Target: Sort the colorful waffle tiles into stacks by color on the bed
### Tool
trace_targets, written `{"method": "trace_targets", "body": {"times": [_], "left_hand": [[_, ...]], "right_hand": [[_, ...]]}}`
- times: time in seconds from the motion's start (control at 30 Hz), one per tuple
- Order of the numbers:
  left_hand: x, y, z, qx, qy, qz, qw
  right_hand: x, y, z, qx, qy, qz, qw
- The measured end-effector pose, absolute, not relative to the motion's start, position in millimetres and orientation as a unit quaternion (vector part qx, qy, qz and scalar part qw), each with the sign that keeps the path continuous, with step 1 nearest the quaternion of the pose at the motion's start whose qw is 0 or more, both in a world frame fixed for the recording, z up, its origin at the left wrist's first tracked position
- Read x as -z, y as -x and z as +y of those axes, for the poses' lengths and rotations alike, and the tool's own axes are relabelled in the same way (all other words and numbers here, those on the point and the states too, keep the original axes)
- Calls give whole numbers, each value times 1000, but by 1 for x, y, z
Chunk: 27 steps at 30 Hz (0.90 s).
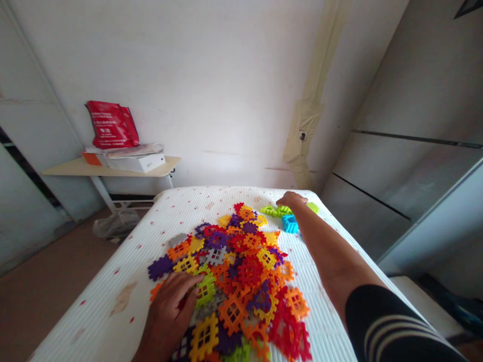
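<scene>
A large pile of interlocking plastic building tiles (251,271) in red, orange, yellow, purple, grey and green lies spread over the bed. My left hand (175,301) rests at the pile's near left side, its fingers apart and slightly bent, with the fingertips at a lime green window tile (205,290). Far across the bed, my right hand (293,198) reaches down over a group of lime green tiles (273,211). Its fingers are mostly hidden, so whether it grips one of them is unclear. Close below that hand stands a blue block of joined tiles (290,223), partly covered by my forearm.
The bed (132,271) has a white ribbed cover with red spots. Beyond its left side stands a small table (151,170) with a white box (140,162) and a red bag (112,124). A grey wardrobe (407,151) flanks the right side; the wall is behind.
</scene>
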<state>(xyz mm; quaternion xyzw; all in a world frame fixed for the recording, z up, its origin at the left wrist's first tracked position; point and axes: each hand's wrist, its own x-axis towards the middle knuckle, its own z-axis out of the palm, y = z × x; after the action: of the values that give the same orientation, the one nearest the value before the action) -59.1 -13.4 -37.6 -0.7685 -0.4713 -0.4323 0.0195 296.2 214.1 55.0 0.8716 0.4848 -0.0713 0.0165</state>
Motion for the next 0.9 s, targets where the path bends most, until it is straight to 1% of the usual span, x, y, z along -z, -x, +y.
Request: {"method": "trace_targets", "body": {"times": [0.13,0.3,0.9], "left_hand": [[39,59,-13,434,771,-466,19],[37,59,-14,434,773,-462,19],[34,58,-14,439,775,-454,34]], "right_hand": [[-44,-298,215,79,-869,488,18],[-42,-299,216,76,-865,495,27],[-68,-310,218,69,-865,497,-9]]}}
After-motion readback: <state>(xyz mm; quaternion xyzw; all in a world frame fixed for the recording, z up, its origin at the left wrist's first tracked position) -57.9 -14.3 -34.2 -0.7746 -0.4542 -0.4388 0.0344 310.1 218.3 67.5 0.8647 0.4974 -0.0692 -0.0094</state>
